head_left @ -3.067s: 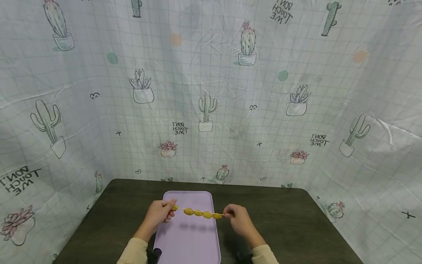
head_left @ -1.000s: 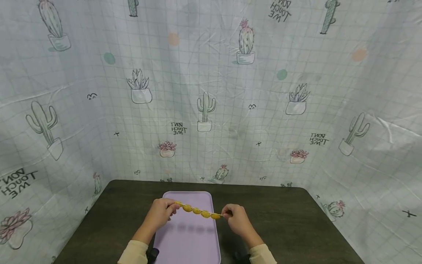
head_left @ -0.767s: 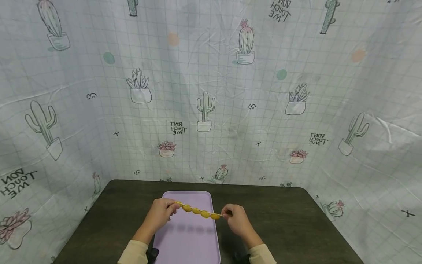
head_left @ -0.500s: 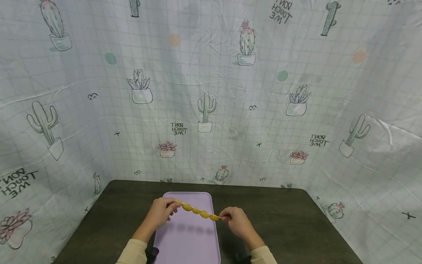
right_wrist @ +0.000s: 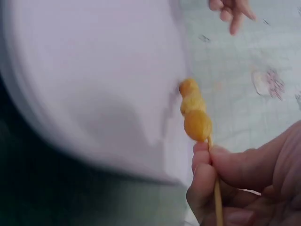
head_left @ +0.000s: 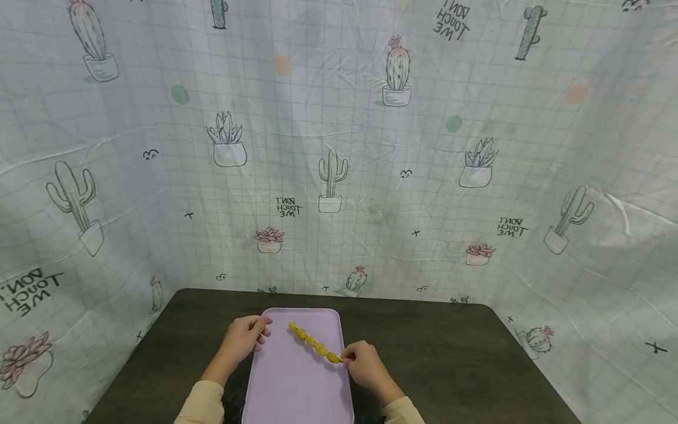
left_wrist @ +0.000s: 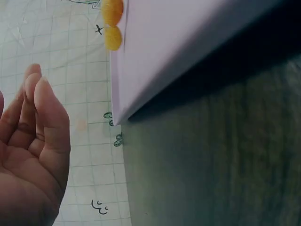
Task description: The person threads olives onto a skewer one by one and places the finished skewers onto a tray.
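Observation:
A skewer (head_left: 316, 344) threaded with several yellow, ball-like pieces slants over the lilac tray (head_left: 296, 388) in the head view. My right hand (head_left: 365, 366) pinches the bare lower end of its thin stick between thumb and fingers, as the right wrist view shows with the yellow pieces (right_wrist: 197, 125) just beyond the fingertips. My left hand (head_left: 242, 340) is by the tray's left edge, apart from the skewer, its fingers loosely bent with nothing in them. In the left wrist view two yellow pieces (left_wrist: 113, 37) show at the top, away from the left hand (left_wrist: 35, 155).
The tray lies lengthwise on a dark wooden table (head_left: 434, 353). Behind and at both sides hangs a pale curtain (head_left: 339, 129) printed with cacti and mirrored lettering.
My left hand has let go of the skewer's far end and drawn back to the left. The right hand has moved left and nearer, tilting the skewer more steeply over the tray.

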The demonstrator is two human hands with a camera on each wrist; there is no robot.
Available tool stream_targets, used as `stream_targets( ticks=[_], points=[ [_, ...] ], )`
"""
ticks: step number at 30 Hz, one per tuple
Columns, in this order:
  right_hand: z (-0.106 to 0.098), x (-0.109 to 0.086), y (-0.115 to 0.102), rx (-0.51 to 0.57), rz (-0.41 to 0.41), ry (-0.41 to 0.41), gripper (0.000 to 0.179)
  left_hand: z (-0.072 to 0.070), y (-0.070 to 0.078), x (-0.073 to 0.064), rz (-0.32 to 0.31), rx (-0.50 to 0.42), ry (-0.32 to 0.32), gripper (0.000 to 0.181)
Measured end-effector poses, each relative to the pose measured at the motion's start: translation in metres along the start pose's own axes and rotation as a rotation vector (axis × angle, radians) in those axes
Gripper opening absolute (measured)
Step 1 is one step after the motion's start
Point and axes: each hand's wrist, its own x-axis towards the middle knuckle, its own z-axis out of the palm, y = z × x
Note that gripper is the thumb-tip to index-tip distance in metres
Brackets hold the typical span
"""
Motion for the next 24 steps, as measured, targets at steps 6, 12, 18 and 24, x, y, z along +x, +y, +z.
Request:
stream_targets(
  ticks=[6, 12, 18, 24],
  points=[
    [0.018, 0.000, -0.007, -0.022, 0.046, 0.039, 0.009, -0.003, 0.000, -0.003, 0.000, -0.011, -0.046, 0.026],
    [0.036, 0.001, -0.024, -0.042, 0.020, 0.059, 0.016, -0.003, 0.004, -0.005, 0.004, -0.017, -0.059, 0.028],
    [0.057, -0.002, -0.043, 0.057, 0.041, 0.019, 0.025, 0.002, 0.009, -0.004, 0.001, -0.008, -0.099, 0.029],
    [0.066, -0.003, -0.055, 0.081, 0.055, 0.002, 0.030, 0.002, 0.010, -0.004, 0.008, 0.017, -0.123, 0.029]
  ],
)
